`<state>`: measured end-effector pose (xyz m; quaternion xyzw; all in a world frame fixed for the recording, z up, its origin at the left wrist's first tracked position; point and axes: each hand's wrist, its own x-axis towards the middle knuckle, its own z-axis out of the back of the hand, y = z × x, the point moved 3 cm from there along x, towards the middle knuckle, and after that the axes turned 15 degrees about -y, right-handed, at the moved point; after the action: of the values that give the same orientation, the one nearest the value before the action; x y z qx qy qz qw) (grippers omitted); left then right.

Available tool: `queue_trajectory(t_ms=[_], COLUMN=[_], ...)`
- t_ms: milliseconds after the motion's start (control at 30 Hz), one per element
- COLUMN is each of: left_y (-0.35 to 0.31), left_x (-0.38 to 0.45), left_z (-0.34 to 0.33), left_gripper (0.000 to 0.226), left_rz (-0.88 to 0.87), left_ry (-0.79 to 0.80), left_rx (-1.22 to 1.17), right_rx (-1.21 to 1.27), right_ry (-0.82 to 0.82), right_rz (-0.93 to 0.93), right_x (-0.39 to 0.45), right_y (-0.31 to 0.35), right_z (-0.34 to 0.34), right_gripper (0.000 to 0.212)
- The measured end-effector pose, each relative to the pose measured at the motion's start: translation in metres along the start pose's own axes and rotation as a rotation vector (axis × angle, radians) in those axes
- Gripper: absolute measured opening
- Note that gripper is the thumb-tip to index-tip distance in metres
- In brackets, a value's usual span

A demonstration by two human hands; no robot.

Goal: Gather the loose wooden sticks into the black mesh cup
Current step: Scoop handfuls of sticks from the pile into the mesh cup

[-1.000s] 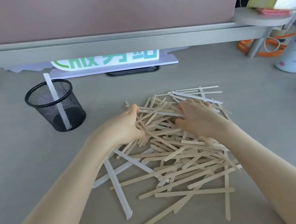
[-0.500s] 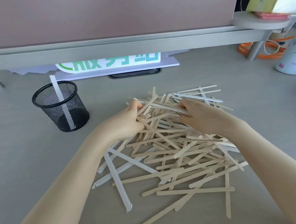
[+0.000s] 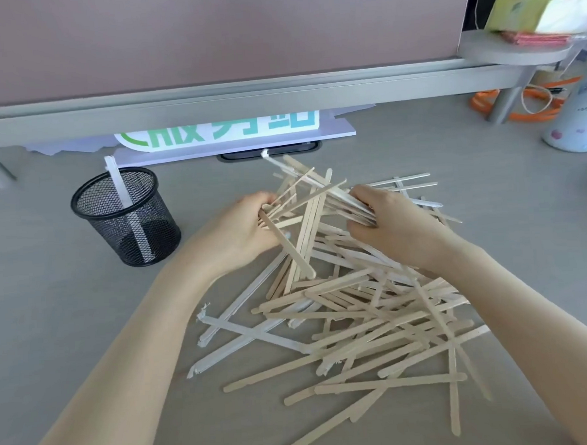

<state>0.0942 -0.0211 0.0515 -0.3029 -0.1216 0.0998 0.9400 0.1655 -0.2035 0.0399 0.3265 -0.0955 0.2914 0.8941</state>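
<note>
Hands close on one bundle of wooden sticks (image 3: pixel 305 208): left hand (image 3: pixel 241 232) and right hand (image 3: pixel 387 224) each keep a tight grip, beside the black mesh cup (image 3: pixel 128 217).

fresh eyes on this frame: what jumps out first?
The big tangle of wooden sticks at centre-right of the desk, with the left hand and right hand squeezing a raised bundle at its far end. Next, the black mesh cup to the left, upright, with just one white-wrapped stick in it.
</note>
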Motion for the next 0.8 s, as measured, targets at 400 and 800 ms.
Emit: queue_trajectory(t_ms=[400, 800], left_y=[-0.006, -0.01], left_x=[-0.002, 0.001], left_z=[0.012, 0.014], left_gripper=[0.021, 0.02], left_rz=[0.058, 0.057], left_ry=[-0.376, -0.535], left_rx=[-0.288, -0.772], right_rx=[0.233, 0.632], right_ry=[-0.293, -0.346], right_rz=[-0.094, -0.109], right_x=[0.009, 0.031], right_y=[0.004, 0.048], right_z=[0.02, 0.002], right_gripper=[0.031, 0.025])
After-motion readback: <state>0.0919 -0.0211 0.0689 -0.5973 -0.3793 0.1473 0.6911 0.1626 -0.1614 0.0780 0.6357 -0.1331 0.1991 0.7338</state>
